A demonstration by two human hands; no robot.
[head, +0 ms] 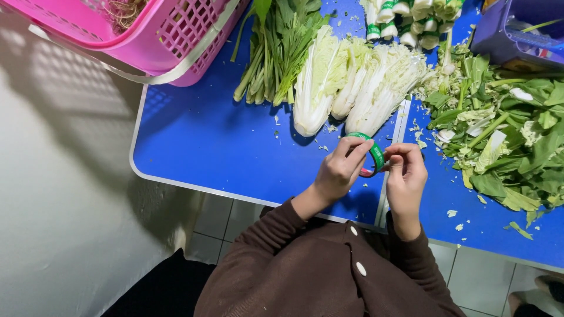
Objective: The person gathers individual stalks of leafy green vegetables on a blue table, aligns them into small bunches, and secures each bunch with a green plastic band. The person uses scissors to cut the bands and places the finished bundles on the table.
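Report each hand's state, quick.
Left hand: closed, fingers pinching the green tape roll.
Right hand: closed, fingers gripping the same roll from the other side.

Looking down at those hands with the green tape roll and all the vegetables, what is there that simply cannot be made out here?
Head view only:
- Green tape roll: both hands' fingers cover much of it; a loose end cannot be seen.
- Left hand and right hand: palms face away.
- Pink basket: cut off by the top edge; contents mostly hidden behind its mesh.
- Purple container: cropped at the top right corner.
- Banded bundles: cut off by the top edge.
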